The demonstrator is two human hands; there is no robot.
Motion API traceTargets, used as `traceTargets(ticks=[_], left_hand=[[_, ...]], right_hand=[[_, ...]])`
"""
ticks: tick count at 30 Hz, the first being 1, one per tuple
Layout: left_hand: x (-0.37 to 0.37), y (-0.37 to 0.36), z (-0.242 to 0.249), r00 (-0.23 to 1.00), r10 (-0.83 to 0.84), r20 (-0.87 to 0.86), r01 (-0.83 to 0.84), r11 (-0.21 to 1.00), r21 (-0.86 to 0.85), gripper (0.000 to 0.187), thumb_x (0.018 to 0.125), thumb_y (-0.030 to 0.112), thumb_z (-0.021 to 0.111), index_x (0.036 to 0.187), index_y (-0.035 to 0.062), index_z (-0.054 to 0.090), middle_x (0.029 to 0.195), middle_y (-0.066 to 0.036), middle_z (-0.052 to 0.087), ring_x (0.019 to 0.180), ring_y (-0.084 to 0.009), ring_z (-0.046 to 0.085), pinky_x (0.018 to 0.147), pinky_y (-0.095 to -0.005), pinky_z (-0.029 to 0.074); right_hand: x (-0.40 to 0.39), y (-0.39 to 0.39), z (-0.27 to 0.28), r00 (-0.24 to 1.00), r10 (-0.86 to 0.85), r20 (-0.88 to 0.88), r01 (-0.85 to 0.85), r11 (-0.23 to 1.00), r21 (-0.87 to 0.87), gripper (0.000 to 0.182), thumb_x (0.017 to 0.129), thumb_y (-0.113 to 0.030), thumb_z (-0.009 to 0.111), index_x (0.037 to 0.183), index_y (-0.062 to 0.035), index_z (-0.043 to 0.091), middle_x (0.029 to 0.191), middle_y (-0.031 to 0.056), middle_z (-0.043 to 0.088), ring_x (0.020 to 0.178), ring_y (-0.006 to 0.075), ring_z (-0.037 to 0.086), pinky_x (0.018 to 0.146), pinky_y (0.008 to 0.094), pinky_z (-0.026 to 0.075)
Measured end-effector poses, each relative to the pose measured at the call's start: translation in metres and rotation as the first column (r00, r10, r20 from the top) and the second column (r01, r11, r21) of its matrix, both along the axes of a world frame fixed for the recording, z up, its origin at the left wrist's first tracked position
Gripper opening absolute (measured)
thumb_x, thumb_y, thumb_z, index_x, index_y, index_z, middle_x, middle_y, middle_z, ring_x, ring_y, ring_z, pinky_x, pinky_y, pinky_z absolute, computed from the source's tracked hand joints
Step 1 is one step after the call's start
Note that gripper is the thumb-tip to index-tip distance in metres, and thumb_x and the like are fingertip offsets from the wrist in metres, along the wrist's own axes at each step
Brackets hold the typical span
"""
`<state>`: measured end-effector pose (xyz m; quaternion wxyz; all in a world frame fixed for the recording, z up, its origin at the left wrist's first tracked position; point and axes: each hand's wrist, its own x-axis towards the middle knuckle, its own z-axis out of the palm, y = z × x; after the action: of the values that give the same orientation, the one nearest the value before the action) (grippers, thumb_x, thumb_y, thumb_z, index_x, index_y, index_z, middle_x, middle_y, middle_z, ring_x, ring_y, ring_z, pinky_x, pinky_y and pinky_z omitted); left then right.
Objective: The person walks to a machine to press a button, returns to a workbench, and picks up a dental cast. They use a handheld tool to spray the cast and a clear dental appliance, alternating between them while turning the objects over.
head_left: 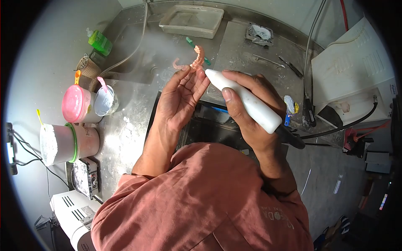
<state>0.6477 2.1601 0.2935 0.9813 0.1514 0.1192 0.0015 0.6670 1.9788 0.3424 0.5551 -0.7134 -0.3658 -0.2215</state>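
Note:
My left hand (181, 98) is palm up, its fingertips closed on a pink, arch-shaped dental piece (198, 56) that looks like a denture. Wrapped around a white tapered handpiece (251, 102) is my right hand (261, 125), its thumb on top. A black hose (293, 139) leaves the handpiece's rear end. The nozzle tip points at the dental piece from the right, close to my left fingertips. A whitish cloud like steam drifts left of the piece. Behind it, a green toothbrush (190, 41) lies on the metal worktop, partly covered.
At the back is a plastic tub (191, 21); a plaster-filled mould (260, 33) sits to its right. Metal tools (270, 61) lie at right, beside a white machine (356, 62) with hoses. Several buckets (88, 142) and a green soap bottle (99, 42) stand at left.

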Motion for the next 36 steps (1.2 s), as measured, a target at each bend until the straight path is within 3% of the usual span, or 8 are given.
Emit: traceTargets(ticks=[3, 7, 9, 13, 16, 23, 33, 36], left_hand=[[-0.002, -0.004, 0.001, 0.999, 0.051, -0.011, -0.050, 0.995, 0.090, 0.025, 0.093, 0.007, 0.059, 0.111, -0.0089, 0.056, 0.106, -0.018, 0.064, 0.099, -0.0238, 0.066, 0.096, -0.0388, 0.055], [-0.007, -0.005, -0.007, 0.958, 0.231, 0.169, -0.286, 0.778, 0.559, 0.027, 0.092, 0.005, 0.060, 0.115, -0.0095, 0.059, 0.110, -0.017, 0.066, 0.104, -0.0229, 0.065, 0.096, -0.0365, 0.052], [-0.009, -0.007, -0.009, 0.879, 0.330, 0.345, -0.466, 0.434, 0.771, 0.029, 0.093, 0.005, 0.060, 0.119, -0.0069, 0.060, 0.113, -0.015, 0.066, 0.104, -0.0192, 0.064, 0.095, -0.0334, 0.050], [-0.012, -0.008, -0.005, 0.892, 0.280, 0.356, -0.449, 0.447, 0.773, 0.031, 0.096, 0.010, 0.055, 0.120, -0.0088, 0.059, 0.120, -0.016, 0.062, 0.106, -0.0215, 0.063, 0.096, -0.0370, 0.052], [-0.016, -0.013, 0.006, 0.932, 0.186, 0.312, -0.355, 0.652, 0.670, 0.030, 0.095, 0.014, 0.060, 0.118, -0.0049, 0.063, 0.118, -0.011, 0.064, 0.101, -0.0157, 0.063, 0.093, -0.0315, 0.051], [-0.009, -0.017, 0.003, 0.961, 0.163, 0.224, -0.262, 0.800, 0.539, 0.031, 0.096, 0.018, 0.059, 0.119, -0.0033, 0.059, 0.112, -0.012, 0.065, 0.099, -0.0182, 0.065, 0.090, -0.0357, 0.054], [-0.001, -0.026, -0.001, 0.988, 0.092, 0.121, -0.144, 0.829, 0.541, 0.028, 0.098, 0.016, 0.055, 0.114, -0.0065, 0.059, 0.108, -0.016, 0.066, 0.098, -0.0216, 0.066, 0.092, -0.0330, 0.054], [0.004, -0.022, -0.005, 0.985, 0.163, 0.056, -0.171, 0.867, 0.468, 0.027, 0.094, 0.013, 0.061, 0.109, -0.0094, 0.059, 0.101, -0.018, 0.068, 0.091, -0.0220, 0.069, 0.085, -0.0291, 0.058]], right_hand=[[0.004, -0.002, 0.001, 0.993, -0.098, 0.068, 0.098, 0.995, 0.014, 0.024, 0.080, -0.004, 0.073, 0.104, -0.0008, 0.068, 0.086, 0.0104, 0.067, 0.070, 0.0186, 0.062, 0.062, 0.0285, 0.050], [0.003, -0.005, 0.000, 0.982, -0.103, -0.157, 0.114, 0.991, 0.065, 0.025, 0.082, -0.007, 0.073, 0.106, -0.0010, 0.068, 0.090, 0.0105, 0.067, 0.074, 0.0183, 0.063, 0.066, 0.0284, 0.050], [0.003, -0.004, -0.007, 0.970, -0.075, -0.232, 0.108, 0.985, 0.133, 0.030, 0.084, -0.013, 0.075, 0.110, -0.0006, 0.066, 0.093, 0.0100, 0.068, 0.077, 0.0156, 0.062, 0.069, 0.0270, 0.050], [0.010, 0.008, -0.007, 0.840, 0.216, -0.498, -0.001, 0.918, 0.396, 0.040, 0.088, -0.018, 0.072, 0.122, -0.0013, 0.058, 0.101, 0.0106, 0.069, 0.088, 0.0144, 0.064, 0.078, 0.0272, 0.053], [0.019, 0.014, -0.025, 0.807, 0.295, -0.512, -0.125, 0.932, 0.340, 0.034, 0.088, -0.009, 0.071, 0.118, -0.0004, 0.057, 0.099, 0.0127, 0.069, 0.088, 0.0151, 0.066, 0.076, 0.0274, 0.056], [0.018, 0.019, -0.034, 0.672, 0.488, -0.558, -0.113, 0.811, 0.574, 0.036, 0.085, 0.002, 0.070, 0.117, -0.0003, 0.054, 0.095, 0.0143, 0.067, 0.088, 0.0170, 0.067, 0.079, 0.0285, 0.057], [0.018, 0.017, -0.038, 0.796, 0.152, -0.586, 0.075, 0.936, 0.344, 0.035, 0.089, -0.008, 0.068, 0.121, -0.0001, 0.057, 0.097, 0.0107, 0.067, 0.083, 0.0152, 0.065, 0.076, 0.0246, 0.053], [0.023, 0.006, -0.047, 0.964, -0.055, -0.260, 0.106, 0.976, 0.188, 0.034, 0.087, -0.012, 0.071, 0.117, -0.0004, 0.061, 0.101, 0.0120, 0.066, 0.081, 0.0176, 0.064, 0.068, 0.0273, 0.050]])
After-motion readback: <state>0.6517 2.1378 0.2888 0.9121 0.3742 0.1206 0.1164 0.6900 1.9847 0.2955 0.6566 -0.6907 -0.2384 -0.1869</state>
